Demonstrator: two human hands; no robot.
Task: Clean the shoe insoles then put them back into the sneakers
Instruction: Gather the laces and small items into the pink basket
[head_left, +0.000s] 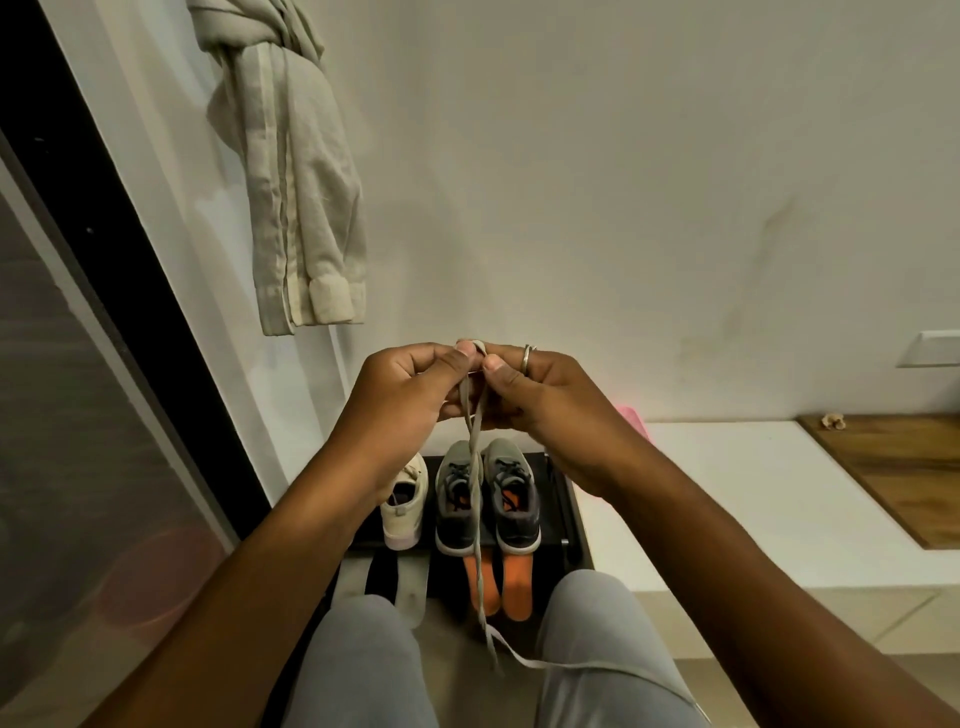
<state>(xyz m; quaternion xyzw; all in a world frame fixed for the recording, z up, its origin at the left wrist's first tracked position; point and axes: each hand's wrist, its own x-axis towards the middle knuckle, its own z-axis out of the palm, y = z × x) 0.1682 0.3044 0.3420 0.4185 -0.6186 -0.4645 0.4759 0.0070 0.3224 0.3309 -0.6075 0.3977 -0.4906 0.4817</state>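
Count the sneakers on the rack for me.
3. The white sneaker stands leftmost on the rack, partly behind the left arm; the left grey sneaker and right grey sneaker stand side by side to its right. Its white partner may be hidden behind that arm.

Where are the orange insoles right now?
Head view, low centre: the orange insoles lie side by side just below the grey sneakers, right of the white insoles; the hanging lace crosses the left one.

Dim, warm light; wide-angle edge distortion
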